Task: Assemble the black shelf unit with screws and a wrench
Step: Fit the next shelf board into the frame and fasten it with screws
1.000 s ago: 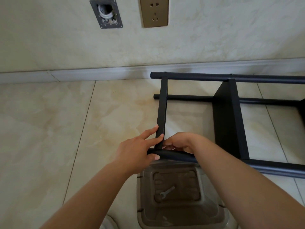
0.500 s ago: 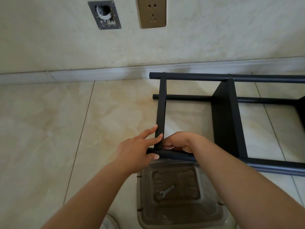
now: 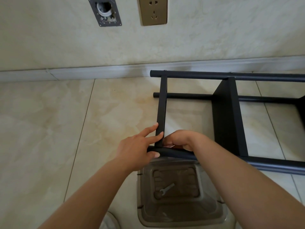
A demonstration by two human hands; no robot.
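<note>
Shelf unit lies on its side on the floor tiles, by the wall. Left hand grips its near tube at the corner, fingers on the crossbar. Right hand curled at that joint; contents hidden. Bin below the shelf unit holds the wrench.

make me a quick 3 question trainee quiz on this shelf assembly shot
1. True or false: the small silver metal wrench is held in a hand.
2. Which hand has its thumb on the near round black frame tube? A) left hand B) right hand
3. Fill in: the wrench lies in the clear plastic ____.

Key: 1 false. 2 A; its fingers also lie against the flat black crossbar. 3 bin.
</note>
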